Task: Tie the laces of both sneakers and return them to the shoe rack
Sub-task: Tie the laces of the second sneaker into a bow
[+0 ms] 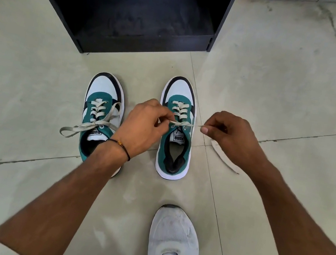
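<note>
Left hand (pixel 140 127), right hand (pixel 226 133) — fingers pinched on lace (pixel 182 124).

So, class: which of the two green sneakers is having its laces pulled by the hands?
The green sneaker on the right: the left hand and right hand pull its lace ends apart. The left sneaker sits untouched, laces slack.

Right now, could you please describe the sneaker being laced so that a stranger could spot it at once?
Start at the black shoe rack at the top; two teal-and-white sneakers stand on the tiled floor before it. The one wanted is the right-hand sneaker. Unlike the left-hand sneaker, whose laces lie loose, its lace is pulled taut between the left hand and the right hand.
</note>
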